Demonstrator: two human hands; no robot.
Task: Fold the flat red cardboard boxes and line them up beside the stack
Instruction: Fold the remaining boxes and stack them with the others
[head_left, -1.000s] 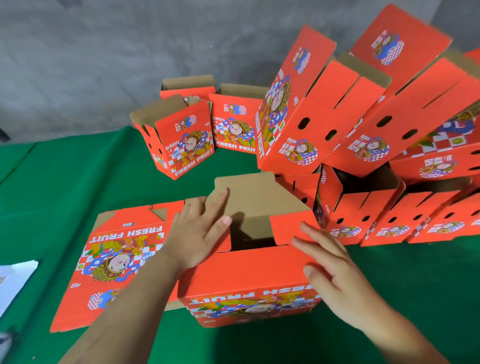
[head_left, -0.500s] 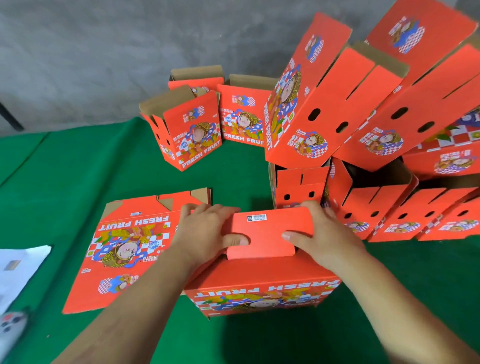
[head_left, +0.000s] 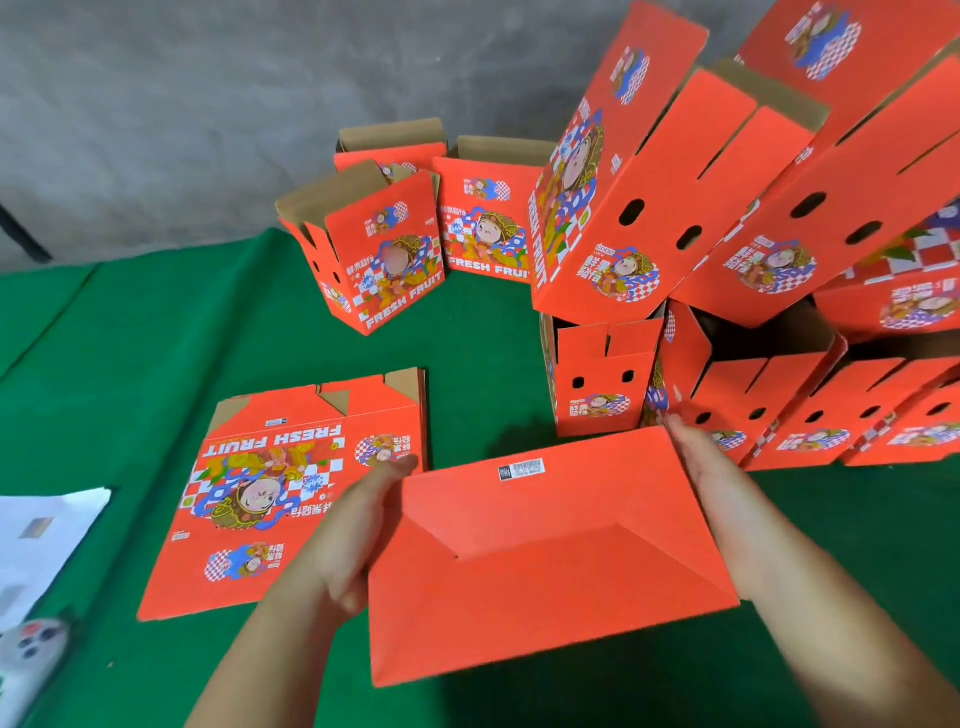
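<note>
Now both hands, left (head_left: 358, 525) and right (head_left: 727, 499), clasp the folded red box (head_left: 545, 566) between them, each grip flat along its side.

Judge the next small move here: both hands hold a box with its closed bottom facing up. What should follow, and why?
Probably turn the held box upright and set it down by the standing boxes. Its bottom flaps look closed, the left hand and right hand press its two sides, and bare green table lies ahead. More flat boxes wait at the left.
</note>
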